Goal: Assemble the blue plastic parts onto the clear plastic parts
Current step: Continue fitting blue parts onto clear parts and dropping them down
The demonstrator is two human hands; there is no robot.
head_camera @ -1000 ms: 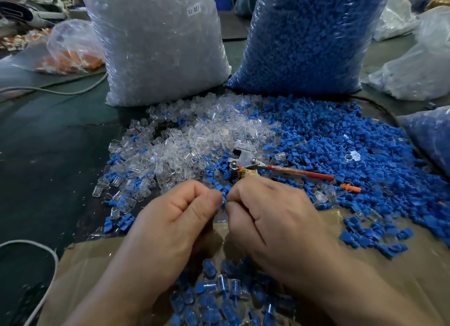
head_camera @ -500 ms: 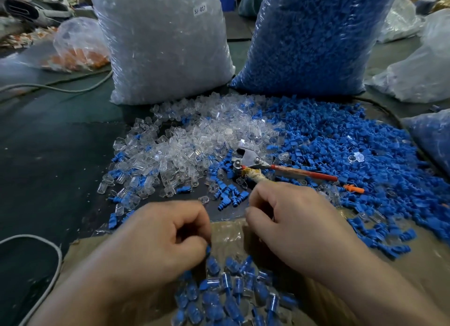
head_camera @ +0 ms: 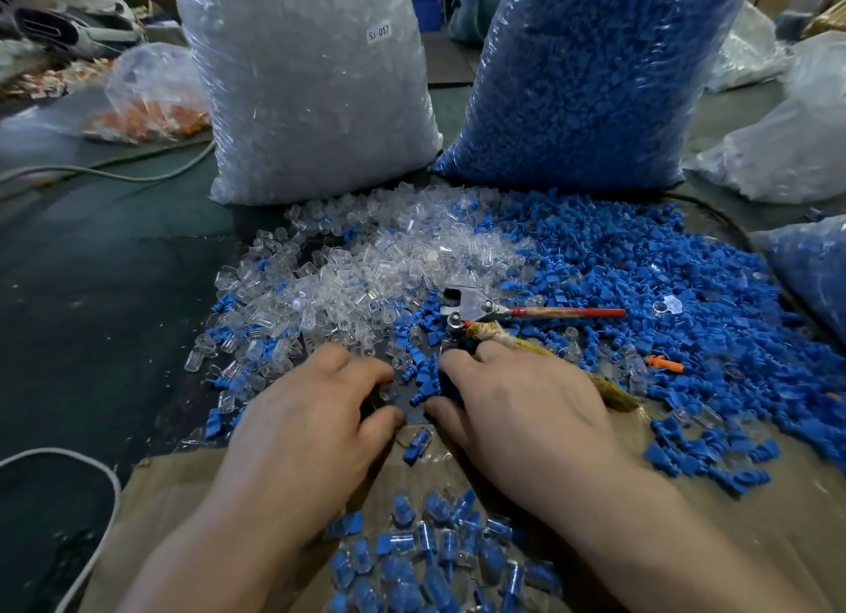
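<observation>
Blue-in-clear done pcs (head_camera: 435, 562) heap on cardboard (head_camera: 686, 498) nearest: a small batch vs. what's left. Next out, left hand (head_camera: 311, 429) lies loosely spread over clear parts (head_camera: 366, 264), nothing seen held. Right hand (head_camera: 517, 411) dips among blue parts (head_camera: 641, 283), grip can't tell. Cutter (head_camera: 480, 312) lies just beside its fingers, crowding the pick. Far back, clear bag (head_camera: 302, 86) & blue bag (head_camera: 586, 76) stand full, so most is undone, I'd judge.

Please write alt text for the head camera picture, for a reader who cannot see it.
A left hand and a right hand reach into loose clear parts and blue parts beside pliers. Assembled pieces lie on cardboard nearer; two full bags stand behind.
</observation>
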